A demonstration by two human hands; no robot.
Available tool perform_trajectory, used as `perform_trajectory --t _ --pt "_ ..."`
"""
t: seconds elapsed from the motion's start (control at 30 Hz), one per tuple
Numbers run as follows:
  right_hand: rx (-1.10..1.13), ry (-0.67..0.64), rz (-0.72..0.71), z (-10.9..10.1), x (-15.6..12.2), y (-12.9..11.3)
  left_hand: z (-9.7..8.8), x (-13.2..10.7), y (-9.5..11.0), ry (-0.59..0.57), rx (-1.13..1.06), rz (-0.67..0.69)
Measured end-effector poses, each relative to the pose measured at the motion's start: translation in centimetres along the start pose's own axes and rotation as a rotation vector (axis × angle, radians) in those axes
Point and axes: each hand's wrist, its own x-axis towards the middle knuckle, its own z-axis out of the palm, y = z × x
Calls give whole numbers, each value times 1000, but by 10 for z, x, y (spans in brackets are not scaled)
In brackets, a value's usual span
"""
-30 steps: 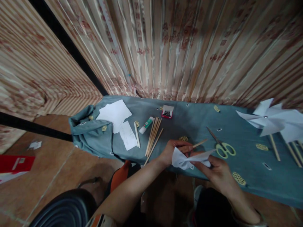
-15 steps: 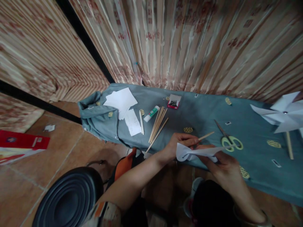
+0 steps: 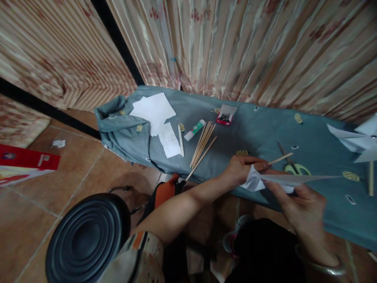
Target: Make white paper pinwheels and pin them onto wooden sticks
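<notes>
My left hand (image 3: 240, 169) is closed round a thin wooden stick (image 3: 281, 158), whose end sticks out to the right past the fingers. Pinched in my right hand (image 3: 304, 206) is a folded white paper pinwheel (image 3: 294, 179), seen nearly edge-on. The pinwheel lies against the fingers of my left hand, and its folds hide where stick and paper meet. Just beyond my hands lie scissors (image 3: 298, 169) with pale green handles, partly covered by the paper. Another white pinwheel (image 3: 347, 139) on a wooden stick (image 3: 370, 179) rests at the right.
On the blue-grey cloth (image 3: 262, 129) lie several wooden sticks (image 3: 203, 145), a glue stick (image 3: 194, 130), a white pen-like stick (image 3: 181, 140), paper sheets (image 3: 154, 112) and a small red box (image 3: 226, 114) of dark pins. A black round stool (image 3: 88, 239) stands at lower left.
The view has shifted, so both hands appear farther right over the cloth. The pinwheel has turned more edge-on, its long blade now reaching right across the scissors. Both hands keep their hold.
</notes>
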Motion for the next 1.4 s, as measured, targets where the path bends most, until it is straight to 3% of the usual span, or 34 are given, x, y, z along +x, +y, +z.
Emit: perform_trajectory --t 0.33,0.57,0.87,1.1,1.4 --pt "-181 35 -75 5 4 -4 -10 -2 5 -56 -30 50" --pt "-158 32 -293 6 14 -19 -11 -5 10 -43 -23 39" --pt "-202 -1 -434 9 13 -24 -15 -10 12 -26 -48 37" --pt "-232 -18 -282 8 1 -15 -13 -18 16 -46 -43 40" --pt "-253 4 -315 4 -3 -20 -10 -24 18 -32 -41 -38"
